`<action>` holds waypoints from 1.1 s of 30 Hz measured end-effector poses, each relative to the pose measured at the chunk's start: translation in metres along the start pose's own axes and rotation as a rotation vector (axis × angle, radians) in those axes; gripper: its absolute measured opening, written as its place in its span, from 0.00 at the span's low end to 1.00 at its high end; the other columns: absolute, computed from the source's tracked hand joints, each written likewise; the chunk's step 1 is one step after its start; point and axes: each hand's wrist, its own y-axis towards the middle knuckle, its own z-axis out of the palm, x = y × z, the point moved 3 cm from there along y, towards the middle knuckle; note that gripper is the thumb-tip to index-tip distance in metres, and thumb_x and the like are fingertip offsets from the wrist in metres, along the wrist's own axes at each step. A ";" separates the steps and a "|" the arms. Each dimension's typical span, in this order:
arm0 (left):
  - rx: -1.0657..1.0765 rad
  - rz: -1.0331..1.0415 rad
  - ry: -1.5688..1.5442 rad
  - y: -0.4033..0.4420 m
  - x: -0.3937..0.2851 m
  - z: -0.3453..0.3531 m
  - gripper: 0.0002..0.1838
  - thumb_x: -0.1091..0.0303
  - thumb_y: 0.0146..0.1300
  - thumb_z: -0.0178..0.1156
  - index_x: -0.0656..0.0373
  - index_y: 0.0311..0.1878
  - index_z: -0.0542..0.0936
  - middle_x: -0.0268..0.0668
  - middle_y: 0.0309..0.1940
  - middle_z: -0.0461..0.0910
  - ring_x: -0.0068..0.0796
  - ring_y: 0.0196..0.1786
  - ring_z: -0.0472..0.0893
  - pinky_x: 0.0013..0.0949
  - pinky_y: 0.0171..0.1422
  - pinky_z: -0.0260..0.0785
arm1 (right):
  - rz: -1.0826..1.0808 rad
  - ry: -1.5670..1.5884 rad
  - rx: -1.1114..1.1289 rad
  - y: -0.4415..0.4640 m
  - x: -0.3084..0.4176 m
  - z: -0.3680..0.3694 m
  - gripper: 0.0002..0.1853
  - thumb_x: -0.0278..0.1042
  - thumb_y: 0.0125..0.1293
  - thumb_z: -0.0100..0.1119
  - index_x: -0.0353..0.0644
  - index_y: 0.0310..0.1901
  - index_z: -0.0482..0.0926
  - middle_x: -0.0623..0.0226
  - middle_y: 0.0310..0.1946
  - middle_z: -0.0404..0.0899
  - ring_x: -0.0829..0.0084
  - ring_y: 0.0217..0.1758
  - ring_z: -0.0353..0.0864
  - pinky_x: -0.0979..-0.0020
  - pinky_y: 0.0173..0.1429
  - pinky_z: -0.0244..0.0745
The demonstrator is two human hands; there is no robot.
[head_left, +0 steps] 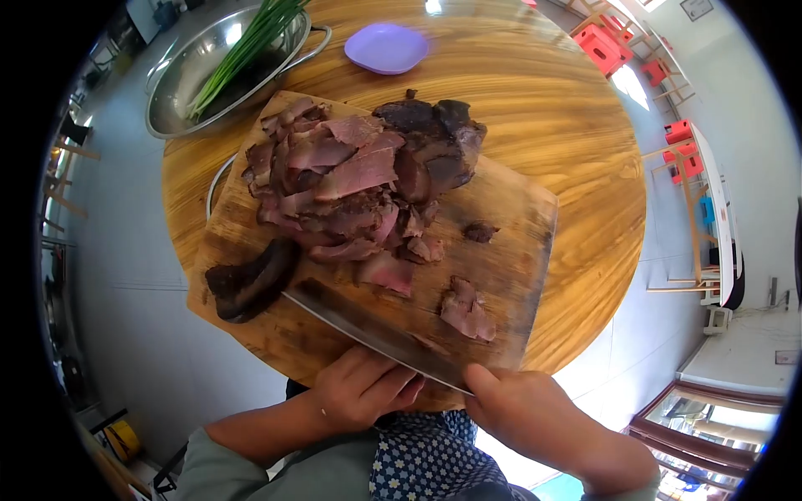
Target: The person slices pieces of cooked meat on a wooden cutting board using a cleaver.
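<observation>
Near the bottom right of the wooden cutting board [518, 225], my right hand [522, 409] is closed round the handle end of a long knife [376, 338], whose blade points to the upper left. My left hand [363, 388] has its fingers curled together at the board's near edge, just below the blade; what they hold, if anything, is hidden. A pile of sliced dark meat [334, 179] lies on the board, with larger dark chunks [434, 138] at its upper right. A dark curved piece [251, 280] rests at the left, and a few slices [468, 311] lie at the right.
The board lies on a round wooden table [585, 167]. At the upper left stands a metal basin [171, 104] with green stalks [238, 63]. A purple plate [386, 48] sits at the far side. Red stools [601, 48] and a white table [714, 192] are beyond, to the right.
</observation>
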 end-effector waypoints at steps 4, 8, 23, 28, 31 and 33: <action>0.017 -0.021 0.007 -0.003 -0.003 0.001 0.20 0.69 0.54 0.76 0.64 0.50 0.85 0.42 0.46 0.83 0.43 0.46 0.85 0.40 0.52 0.81 | -0.178 0.078 -0.205 0.017 -0.011 0.006 0.10 0.37 0.73 0.58 0.41 0.44 0.70 0.52 0.29 0.81 0.44 0.32 0.83 0.48 0.36 0.78; -0.082 0.039 0.039 -0.004 -0.005 0.002 0.22 0.69 0.52 0.77 0.65 0.51 0.84 0.43 0.47 0.82 0.43 0.45 0.84 0.40 0.50 0.81 | -0.124 0.105 -0.306 -0.009 -0.025 -0.020 0.09 0.37 0.74 0.58 0.41 0.44 0.72 0.50 0.29 0.81 0.43 0.33 0.82 0.50 0.36 0.76; -0.065 0.053 0.042 -0.005 -0.004 0.001 0.22 0.69 0.53 0.78 0.64 0.50 0.84 0.43 0.49 0.81 0.44 0.46 0.84 0.41 0.49 0.80 | 0.010 -0.019 -0.231 -0.069 -0.014 0.024 0.09 0.36 0.71 0.61 0.40 0.42 0.75 0.57 0.29 0.81 0.51 0.29 0.83 0.54 0.33 0.78; -0.022 0.039 0.035 -0.003 -0.004 -0.002 0.20 0.69 0.53 0.77 0.65 0.48 0.84 0.44 0.48 0.81 0.45 0.47 0.84 0.42 0.51 0.80 | 0.086 -0.033 -0.191 -0.090 -0.017 0.025 0.07 0.34 0.71 0.59 0.40 0.41 0.75 0.53 0.30 0.81 0.48 0.31 0.83 0.52 0.34 0.77; -0.008 0.011 -0.022 -0.009 0.001 0.005 0.22 0.65 0.51 0.78 0.67 0.46 0.85 0.49 0.46 0.82 0.53 0.48 0.82 0.46 0.53 0.78 | 0.160 0.002 -0.171 -0.107 -0.019 0.017 0.05 0.32 0.71 0.58 0.40 0.40 0.74 0.52 0.31 0.81 0.44 0.33 0.82 0.50 0.35 0.76; 0.007 0.013 -0.020 -0.007 0.001 0.003 0.20 0.67 0.53 0.77 0.67 0.47 0.84 0.47 0.47 0.82 0.49 0.47 0.84 0.44 0.52 0.79 | 0.185 0.001 -0.129 -0.110 -0.018 0.011 0.05 0.31 0.71 0.58 0.41 0.39 0.73 0.52 0.31 0.80 0.45 0.33 0.81 0.49 0.35 0.76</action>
